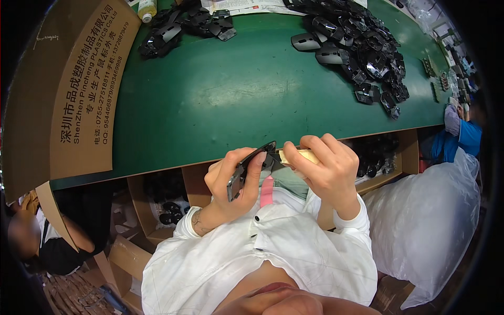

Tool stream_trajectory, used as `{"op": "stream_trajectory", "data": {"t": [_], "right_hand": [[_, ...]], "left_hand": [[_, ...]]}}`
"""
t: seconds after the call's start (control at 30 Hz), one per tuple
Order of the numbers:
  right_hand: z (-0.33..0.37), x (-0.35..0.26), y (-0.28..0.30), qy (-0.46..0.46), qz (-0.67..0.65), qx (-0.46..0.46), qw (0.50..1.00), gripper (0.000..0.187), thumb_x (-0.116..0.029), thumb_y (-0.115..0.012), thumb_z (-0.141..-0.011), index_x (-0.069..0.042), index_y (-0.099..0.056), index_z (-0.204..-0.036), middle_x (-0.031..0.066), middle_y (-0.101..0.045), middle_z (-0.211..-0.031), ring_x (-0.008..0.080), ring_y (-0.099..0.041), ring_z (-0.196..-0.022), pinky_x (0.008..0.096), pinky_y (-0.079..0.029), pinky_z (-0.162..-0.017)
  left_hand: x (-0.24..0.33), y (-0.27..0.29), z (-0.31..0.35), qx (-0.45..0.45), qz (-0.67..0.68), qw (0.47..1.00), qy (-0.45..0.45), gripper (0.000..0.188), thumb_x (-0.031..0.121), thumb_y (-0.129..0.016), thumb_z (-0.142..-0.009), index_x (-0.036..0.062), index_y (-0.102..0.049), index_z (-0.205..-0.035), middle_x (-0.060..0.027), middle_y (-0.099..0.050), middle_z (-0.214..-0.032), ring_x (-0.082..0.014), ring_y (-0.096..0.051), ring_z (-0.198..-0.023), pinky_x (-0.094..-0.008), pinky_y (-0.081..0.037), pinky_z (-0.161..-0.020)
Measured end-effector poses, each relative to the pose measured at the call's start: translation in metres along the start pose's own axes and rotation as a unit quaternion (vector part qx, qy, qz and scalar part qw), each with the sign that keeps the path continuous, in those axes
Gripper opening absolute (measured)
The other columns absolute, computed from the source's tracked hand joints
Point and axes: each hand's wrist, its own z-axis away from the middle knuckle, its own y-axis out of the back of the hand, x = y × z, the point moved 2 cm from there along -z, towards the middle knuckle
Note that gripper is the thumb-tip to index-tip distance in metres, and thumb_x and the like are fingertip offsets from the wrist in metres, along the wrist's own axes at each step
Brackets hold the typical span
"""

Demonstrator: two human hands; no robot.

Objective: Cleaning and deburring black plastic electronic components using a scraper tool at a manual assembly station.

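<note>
Just in front of the near edge of the green table (210, 105), my left hand (223, 184) grips a black plastic mouse shell (241, 175), tilted up on its side. The fingers lie behind the shell, and the thumb presses its inner side near the upper end. My right hand (332, 170) is closed around the pale yellow handle of a small tool (308, 156). The tool's dark tip points left at the shell's upper end. Whether the tip touches the shell I cannot tell.
A large heap of black mouse shells (362, 55) lies at the back right, a smaller one (176, 29) at the back left. A tall carton (84, 105) borders the left. Below are open boxes (139, 205); a plastic bag (425, 220) stands right. People (464, 131) sit both sides.
</note>
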Motion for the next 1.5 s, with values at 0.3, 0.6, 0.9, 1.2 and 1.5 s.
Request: {"op": "stream_trajectory", "data": {"t": [0.3,0.6,0.9,1.2,1.5], "right_hand": [[0.000,-0.002,-0.001,0.018,0.027,0.022,0.999,0.029,-0.014,-0.070,-0.060,-0.023,-0.066,-0.088,-0.0044,-0.045,-0.075,0.0108,-0.032,-0.057,0.0214,-0.027,-0.045],[-0.004,-0.005,0.006,0.011,0.036,-0.013,0.999,0.025,-0.014,-0.071,-0.064,-0.020,-0.069,-0.088,-0.0046,-0.055,-0.079,0.0105,-0.036,-0.057,0.0217,-0.033,-0.048],[-0.008,-0.010,0.005,0.032,0.086,-0.033,0.995,0.024,-0.013,-0.068,-0.066,-0.020,-0.067,-0.089,-0.0053,-0.047,-0.073,0.0113,-0.032,-0.056,0.0235,-0.028,-0.046],[-0.006,0.050,0.002,-0.063,0.160,-0.123,0.977,0.022,-0.018,-0.067,-0.075,-0.017,-0.068,-0.098,-0.0029,-0.050,-0.072,0.0159,-0.041,-0.055,0.0288,-0.036,-0.052],[-0.021,0.002,0.017,0.028,-0.172,-0.027,0.984,0.015,-0.016,-0.075,-0.072,-0.011,-0.069,-0.084,-0.0020,-0.060,-0.075,0.0121,-0.046,-0.054,0.0254,-0.037,-0.049]], "left_hand": [[0.005,-0.001,-0.004,-0.001,-0.031,0.997,-0.065,0.018,-0.009,-0.067,-0.077,-0.0042,-0.063,-0.093,-0.0055,-0.066,-0.073,-0.0100,-0.046,-0.048,-0.0209,-0.039,-0.046],[0.004,0.001,-0.003,-0.009,-0.039,0.997,-0.061,0.018,-0.010,-0.067,-0.077,-0.0045,-0.063,-0.094,-0.0060,-0.066,-0.074,-0.0104,-0.046,-0.049,-0.0216,-0.039,-0.046],[0.001,-0.001,-0.005,-0.027,-0.085,0.986,-0.144,0.023,-0.010,-0.067,-0.075,-0.0059,-0.063,-0.098,-0.0067,-0.064,-0.074,-0.0103,-0.047,-0.050,-0.0215,-0.038,-0.046],[0.021,0.031,0.002,0.254,0.044,0.953,0.156,0.018,0.005,-0.066,-0.086,-0.0062,-0.061,-0.099,-0.0058,-0.062,-0.071,-0.0093,-0.045,-0.044,-0.0202,-0.041,-0.042],[0.016,0.011,-0.006,0.069,0.179,0.952,0.241,0.012,0.008,-0.064,-0.092,-0.0002,-0.058,-0.085,-0.0004,-0.057,-0.061,-0.0064,-0.041,-0.042,-0.0183,-0.036,-0.040]]}}
